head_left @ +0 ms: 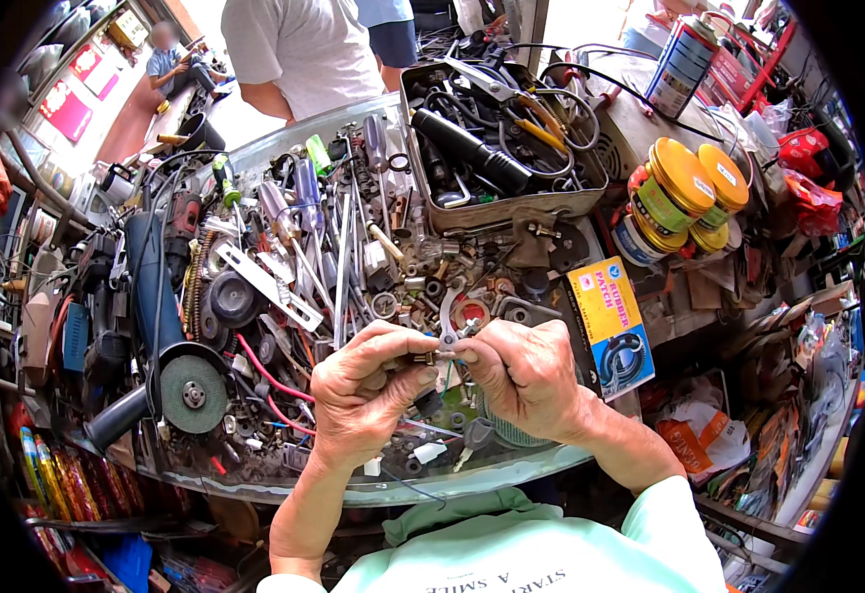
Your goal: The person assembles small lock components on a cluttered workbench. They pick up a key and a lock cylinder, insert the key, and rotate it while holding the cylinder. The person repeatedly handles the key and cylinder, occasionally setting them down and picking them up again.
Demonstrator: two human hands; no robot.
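Observation:
Over the front of the cluttered glass-topped bench (353, 491), my two hands meet fingertip to fingertip. My left hand (365, 390) is closed, pinching one end of a small metal part (447, 342) between thumb and forefinger. From the other side my right hand (531, 381) grips the same part with bent fingers. A grey, curved arm of it seems to rise above the fingertips, and a brassy bit shows by the left thumb. Fingers cover the rest, so its exact kind cannot be made out. Below the hands lies a key (474, 435) among loose bits.
An angle grinder (190, 390) with a green disc lies left, beside screwdrivers (279, 212) and loose hardware. A metal toolbox (521, 210) stands at the back. Right are a yellow-and-blue box (610, 321), stacked orange-lidded tubs (684, 178) and a spray can (682, 67). A person (299, 59) stands beyond the bench.

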